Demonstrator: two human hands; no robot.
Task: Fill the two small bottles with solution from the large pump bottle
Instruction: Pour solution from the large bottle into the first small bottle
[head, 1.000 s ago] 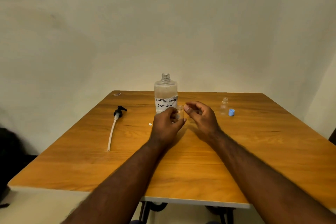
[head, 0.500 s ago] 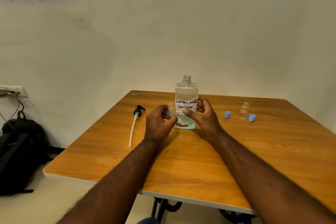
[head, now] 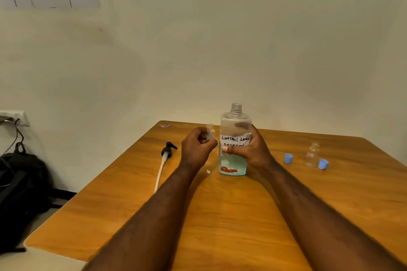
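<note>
Head view: large bottle stands upright on the table, neck open, with a handwritten label reading roughly "contact lens solution". The liquid inside is clear and bluish toward the base; I cannot read the fill level. Right hand grips it around the middle, thumb across the label, fingers wrapped behind. Left hand, just beside the right, holds a small bottle upright in curled fingers, its open neck near the large bottle's shoulder; I cannot tell its contents. Second small bottle stands well right of the right hand, uncapped, between a blue cap and a second blue cap. Pump head with tube lies left of the left hand. Both forearms reach forward over the table.
</note>
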